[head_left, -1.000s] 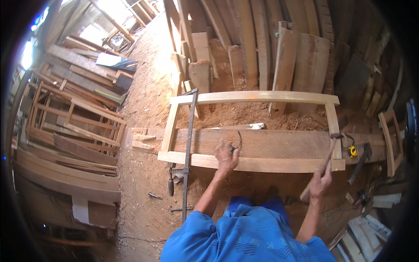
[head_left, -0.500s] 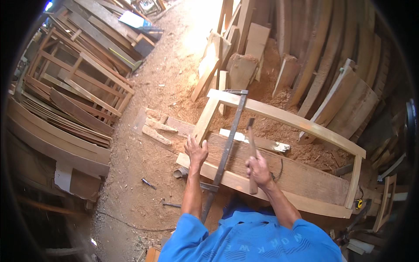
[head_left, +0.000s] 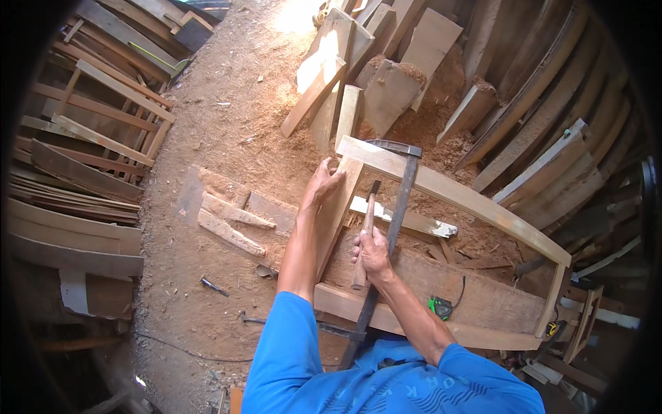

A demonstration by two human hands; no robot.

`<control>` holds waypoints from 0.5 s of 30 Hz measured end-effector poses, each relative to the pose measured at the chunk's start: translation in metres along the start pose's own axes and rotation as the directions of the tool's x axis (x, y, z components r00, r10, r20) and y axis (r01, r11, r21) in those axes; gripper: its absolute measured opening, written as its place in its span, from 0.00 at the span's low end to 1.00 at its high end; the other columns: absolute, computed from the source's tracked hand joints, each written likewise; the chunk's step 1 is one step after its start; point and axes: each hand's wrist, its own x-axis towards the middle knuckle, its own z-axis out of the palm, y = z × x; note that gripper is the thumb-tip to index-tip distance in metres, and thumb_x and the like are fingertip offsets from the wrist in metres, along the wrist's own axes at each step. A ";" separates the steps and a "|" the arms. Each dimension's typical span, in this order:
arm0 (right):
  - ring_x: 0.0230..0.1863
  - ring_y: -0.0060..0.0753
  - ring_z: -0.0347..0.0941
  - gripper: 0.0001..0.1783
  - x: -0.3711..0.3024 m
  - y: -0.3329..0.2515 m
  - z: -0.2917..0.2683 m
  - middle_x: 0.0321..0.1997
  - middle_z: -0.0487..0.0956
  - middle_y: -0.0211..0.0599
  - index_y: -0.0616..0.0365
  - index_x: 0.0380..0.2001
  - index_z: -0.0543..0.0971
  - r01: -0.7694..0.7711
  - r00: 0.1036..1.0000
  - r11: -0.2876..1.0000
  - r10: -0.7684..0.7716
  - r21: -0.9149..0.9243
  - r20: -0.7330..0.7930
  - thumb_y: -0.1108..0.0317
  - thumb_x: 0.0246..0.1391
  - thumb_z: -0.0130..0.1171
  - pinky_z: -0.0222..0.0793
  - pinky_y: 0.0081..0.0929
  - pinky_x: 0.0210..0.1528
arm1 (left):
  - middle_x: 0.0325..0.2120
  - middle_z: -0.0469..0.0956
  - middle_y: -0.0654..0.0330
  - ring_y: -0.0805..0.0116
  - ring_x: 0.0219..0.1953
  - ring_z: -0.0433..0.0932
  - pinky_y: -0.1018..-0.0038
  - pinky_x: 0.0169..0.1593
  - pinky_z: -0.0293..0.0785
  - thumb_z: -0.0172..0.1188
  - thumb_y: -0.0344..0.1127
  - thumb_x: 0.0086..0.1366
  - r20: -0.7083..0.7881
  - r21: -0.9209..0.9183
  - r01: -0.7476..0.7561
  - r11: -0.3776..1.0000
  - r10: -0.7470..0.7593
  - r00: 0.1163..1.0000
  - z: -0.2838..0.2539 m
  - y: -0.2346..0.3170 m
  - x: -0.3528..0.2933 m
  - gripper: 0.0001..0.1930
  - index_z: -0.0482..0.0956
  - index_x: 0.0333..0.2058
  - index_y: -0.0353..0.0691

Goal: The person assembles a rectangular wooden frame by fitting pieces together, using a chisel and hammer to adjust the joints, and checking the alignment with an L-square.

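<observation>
A pale wooden frame [head_left: 476, 190] with a curved far rail lies across a wide board [head_left: 483, 286]. My left hand [head_left: 324, 183] is closed over the outer edge of its left end piece, near the far left corner. In my right hand [head_left: 373, 254] is a hammer [head_left: 368, 215], gripped by its wooden handle, the small dark head pointing away from me above the frame's opening. A long metal bar clamp [head_left: 400, 207] spans the frame from far rail to near rail, just right of the hammer. Beside my right forearm, a green tape measure [head_left: 440, 308] rests on the board.
Rough wood scraps [head_left: 234, 214] lie left of the frame. A white-flaked strip [head_left: 420, 222] shows inside it. A dark tool [head_left: 214, 286] sits on the sawdust floor. Stacked frames [head_left: 103, 131] line the left; planks [head_left: 538, 117] lean at right. A yellow tape measure [head_left: 552, 328] is near the right corner.
My left hand has slid away from me along the end piece to the far corner. My right hand has moved left with the hammer. The green tape measure has come into sight.
</observation>
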 end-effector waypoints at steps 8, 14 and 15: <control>0.22 0.19 0.67 0.09 0.013 0.001 0.048 0.29 0.67 0.26 0.49 0.41 0.62 -0.052 0.998 0.999 0.052 0.006 -0.043 0.59 0.69 0.48 0.71 0.22 0.21 | 0.62 0.68 0.47 0.63 0.62 0.70 0.71 0.63 0.67 0.61 0.28 0.65 0.124 -0.453 -0.141 0.881 0.219 0.968 0.009 -0.020 0.029 0.38 0.52 0.69 0.29; 0.19 0.18 0.66 0.08 0.015 0.000 0.044 0.27 0.66 0.26 0.51 0.41 0.62 0.047 0.983 0.993 -0.028 0.105 -0.180 0.61 0.69 0.47 0.68 0.21 0.16 | 0.63 0.66 0.45 0.60 0.63 0.69 0.70 0.64 0.67 0.62 0.30 0.64 0.092 -0.414 -0.109 0.903 0.161 0.983 0.016 -0.018 0.030 0.39 0.52 0.68 0.27; 0.19 0.18 0.66 0.08 0.013 -0.007 0.045 0.27 0.67 0.26 0.50 0.41 0.62 -0.029 0.996 0.999 0.027 -0.021 -0.081 0.61 0.69 0.46 0.69 0.21 0.17 | 0.63 0.66 0.45 0.60 0.63 0.69 0.70 0.64 0.67 0.62 0.30 0.64 0.092 -0.416 -0.109 0.903 0.161 0.983 0.016 -0.019 0.031 0.39 0.52 0.68 0.27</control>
